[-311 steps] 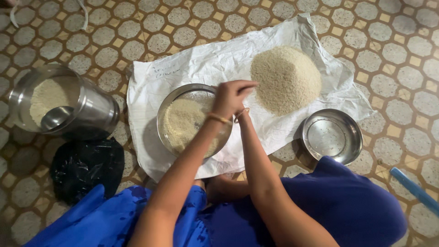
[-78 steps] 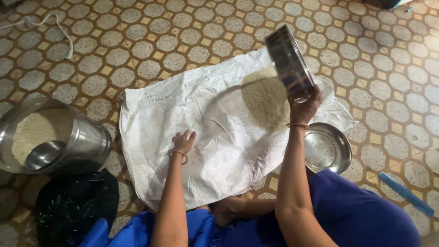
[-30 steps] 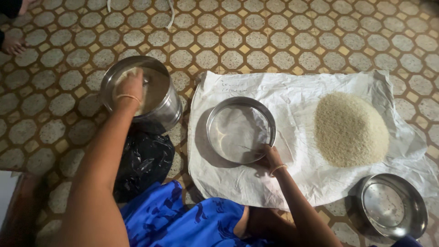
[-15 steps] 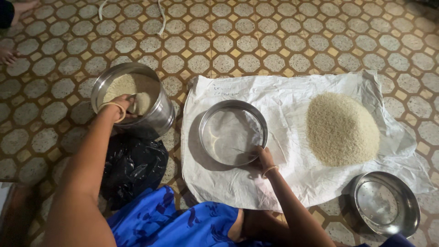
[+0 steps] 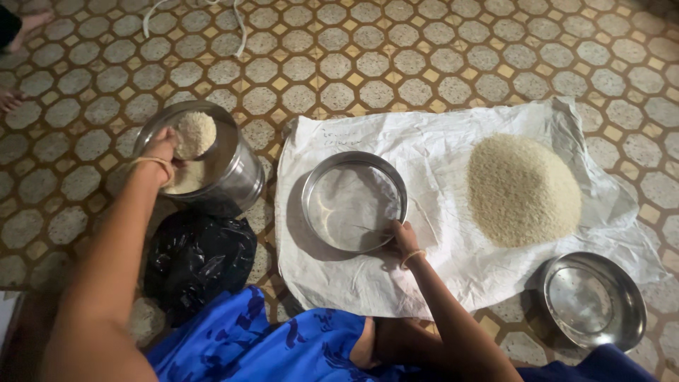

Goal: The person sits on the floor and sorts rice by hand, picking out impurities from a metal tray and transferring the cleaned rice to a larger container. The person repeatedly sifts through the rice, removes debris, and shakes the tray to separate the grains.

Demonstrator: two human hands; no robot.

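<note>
Our left hand (image 5: 161,145) grips a heaped scoop (image 5: 194,134) of rice over the steel canister (image 5: 237,173); our right hand (image 5: 404,237) pinches the empty sieve (image 5: 353,201) rim on white cloth (image 5: 453,262), beside the rice pile (image 5: 523,187).

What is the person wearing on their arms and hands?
Both arms are bare, with no sleeves reaching the forearms. The left hand has a thin, pale golden bangle around its wrist, and the right hand has a thin golden bangle around its wrist too. No gloves can be seen, and no rings that I can make out. Blue patterned clothing shows lower down.
</note>
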